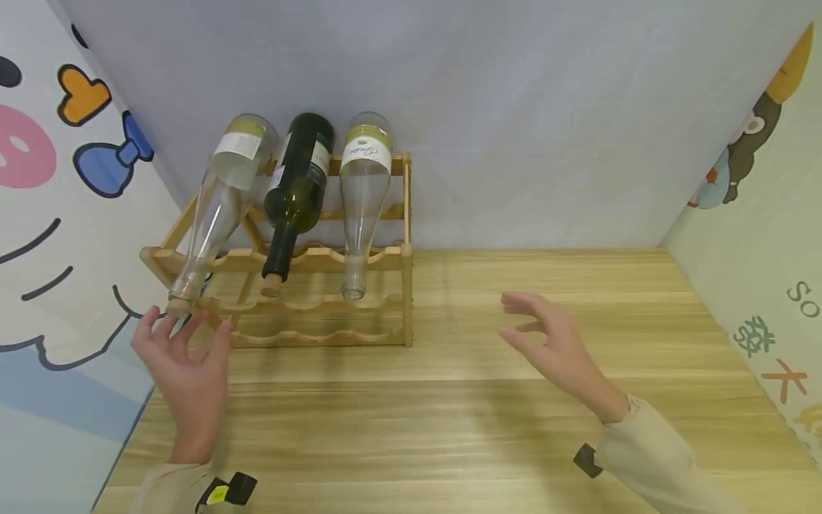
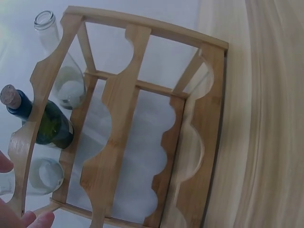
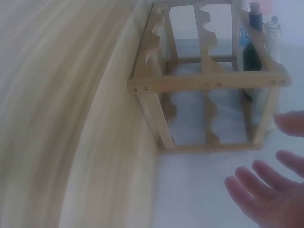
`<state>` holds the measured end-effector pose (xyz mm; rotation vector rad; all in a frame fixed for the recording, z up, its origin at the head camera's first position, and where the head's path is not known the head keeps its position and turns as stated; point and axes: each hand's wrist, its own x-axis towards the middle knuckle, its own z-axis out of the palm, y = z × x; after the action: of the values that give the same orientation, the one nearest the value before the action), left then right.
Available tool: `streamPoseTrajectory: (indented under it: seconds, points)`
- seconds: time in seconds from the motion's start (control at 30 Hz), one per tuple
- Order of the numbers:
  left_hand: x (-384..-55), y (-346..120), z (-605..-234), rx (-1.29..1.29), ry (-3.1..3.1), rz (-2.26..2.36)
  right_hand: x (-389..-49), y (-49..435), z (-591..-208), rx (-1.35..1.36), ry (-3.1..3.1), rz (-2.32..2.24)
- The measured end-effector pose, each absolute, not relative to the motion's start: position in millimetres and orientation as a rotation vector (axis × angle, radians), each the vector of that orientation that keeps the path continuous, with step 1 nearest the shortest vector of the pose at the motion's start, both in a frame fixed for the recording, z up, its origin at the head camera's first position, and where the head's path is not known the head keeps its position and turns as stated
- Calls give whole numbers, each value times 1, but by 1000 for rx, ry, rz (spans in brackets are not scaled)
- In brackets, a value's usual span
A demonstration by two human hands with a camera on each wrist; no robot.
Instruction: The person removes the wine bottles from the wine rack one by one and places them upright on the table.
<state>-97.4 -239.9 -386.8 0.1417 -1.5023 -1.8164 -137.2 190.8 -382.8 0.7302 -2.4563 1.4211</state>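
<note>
My left hand (image 1: 186, 371) is at the neck of a clear glass bottle (image 1: 221, 207), its fingertips right at the cork (image 1: 178, 307) and its thumb apart from it. That bottle lies tilted, neck toward me, in the left place on the top of a wooden wine rack (image 1: 411, 285). A dark green wine bottle (image 1: 298, 193) with a cork rests in the middle, and an uncorked clear bottle (image 1: 364, 200) lies to its right. To the right of the rack, my right hand (image 1: 552, 343) hovers over the tabletop with fingers loosely bent and nothing held.
The rack's lower scalloped rails (image 1: 315, 339) hold no bottles. A wood-grain tabletop (image 1: 449, 414) runs under both hands. Behind the rack rises a pale wall (image 1: 526, 128); panels with cartoon prints (image 1: 38, 235) flank the left and right sides.
</note>
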Motion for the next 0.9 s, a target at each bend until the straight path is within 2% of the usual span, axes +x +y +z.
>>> streamPoseTrajectory:
  seconds: [0.47, 0.73, 0.9]
  points:
    - [-118, -247, -378, -66, -1466, -1689, -162, 155, -384, 688, -2571, 1554]
    - [-126, -246, -363, -142, -1510, -1567, -160, 128, -362, 740, -2598, 1602]
    - [-134, -251, -362, -192, -1453, -1510, -175, 116, -376, 794, -2586, 1616]
